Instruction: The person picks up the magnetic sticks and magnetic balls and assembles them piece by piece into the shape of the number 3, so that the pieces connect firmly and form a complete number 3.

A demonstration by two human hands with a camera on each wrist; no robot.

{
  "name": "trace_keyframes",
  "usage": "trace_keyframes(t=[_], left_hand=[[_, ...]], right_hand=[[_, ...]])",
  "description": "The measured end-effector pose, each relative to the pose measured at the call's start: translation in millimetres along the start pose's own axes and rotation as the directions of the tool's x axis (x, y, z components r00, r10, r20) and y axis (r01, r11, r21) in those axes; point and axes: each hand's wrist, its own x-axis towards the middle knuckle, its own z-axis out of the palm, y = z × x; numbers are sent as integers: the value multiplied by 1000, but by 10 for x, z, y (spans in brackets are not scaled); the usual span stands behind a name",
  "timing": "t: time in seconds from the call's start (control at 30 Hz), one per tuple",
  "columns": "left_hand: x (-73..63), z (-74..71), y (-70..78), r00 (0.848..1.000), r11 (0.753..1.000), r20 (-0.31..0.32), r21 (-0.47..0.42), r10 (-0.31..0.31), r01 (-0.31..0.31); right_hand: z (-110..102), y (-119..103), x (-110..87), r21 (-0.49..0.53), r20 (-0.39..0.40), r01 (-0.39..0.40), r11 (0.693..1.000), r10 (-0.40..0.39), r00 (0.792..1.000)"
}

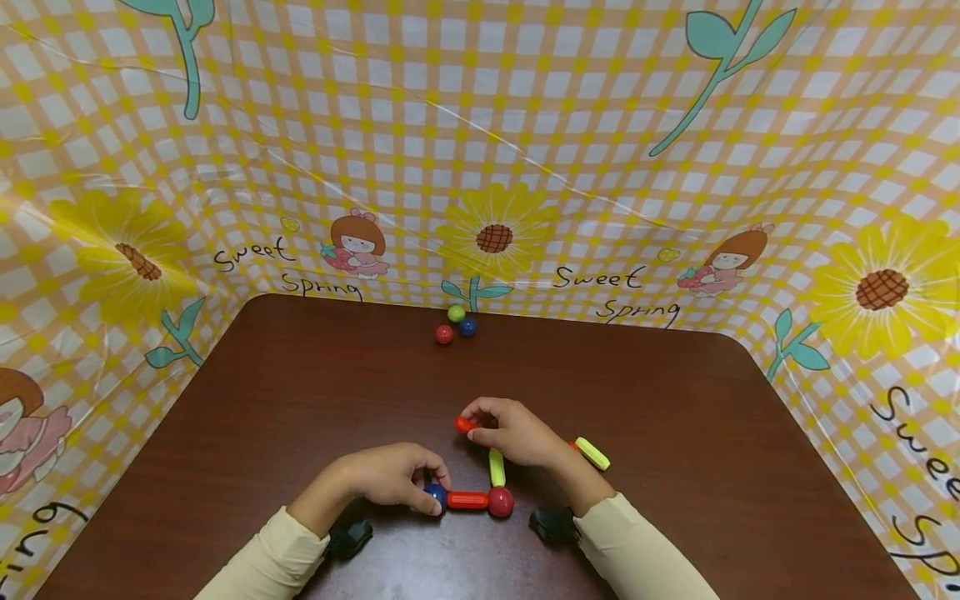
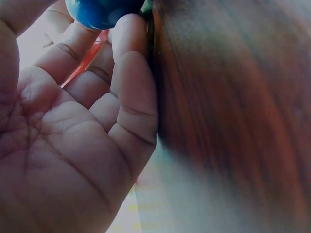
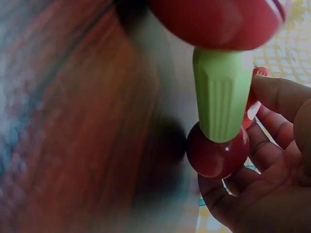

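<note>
Thumb and fingers of the left hand (image 1: 386, 475) are curled round a blue ball (image 1: 439, 498), to whose right side a red stick (image 1: 467, 500) is joined on a dark brown surface (image 1: 300, 400). The row is ended, right of the left hand, by a red ball (image 1: 501, 502), from which a yellow-green stick (image 1: 497, 468) is led away toward the right hand (image 1: 517, 429). A second red stick (image 1: 462, 423) is pinched between the thumb and fingers of the right hand, placed farther out than the left. At the far end of the yellow-green stick, a darker red ball (image 3: 217, 151) is shown in the right wrist view, just beside the right hand's fingers; whether it is joined to the pinched stick cannot be told. Just right of the right hand, another yellow-green stick (image 1: 592, 453) is seen, with a red piece (image 1: 574, 445) largely hidden behind the forearm (image 1: 585, 483). Well beyond both hands, a green ball (image 1: 457, 314), a second blue ball (image 1: 468, 327) and a third red ball (image 1: 444, 334) are clustered near the surface's far edge. The hands are backed by a checked cloth (image 1: 480, 108) printed with sunflowers (image 1: 495, 239).
</note>
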Motion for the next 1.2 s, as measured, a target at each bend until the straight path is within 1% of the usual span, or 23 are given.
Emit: trace_keyframes(t=[0.27,0.57,0.73,0.9,1.03,1.13,1.2], left_hand=[[8,-5,20,1000,1000,2,-5,-2,2],[19,-4,14,1000,1000,-2,1,-5,5],[9,3,-9,1000,1000,1,6,-8,8],[22,28,-24,1000,1000,-4,-5,6,-6],[35,35,-17,1000,1000,-11,4,1,-1],[26,7,5,1000,1000,-2,13,-7,7],[13,-38,21,1000,1000,2,25,-4,4]], right_hand=[[-7,54,46,15,38,2,1000,-3,999],[-55,214,89,127,129,33,991,-50,990],[-62,244,82,164,166,25,986,-53,985],[-62,245,53,169,170,14,986,-43,984],[-53,256,45,173,160,11,985,-39,986],[-44,267,51,190,156,12,982,-42,987],[-40,270,60,197,149,14,980,-44,988]])
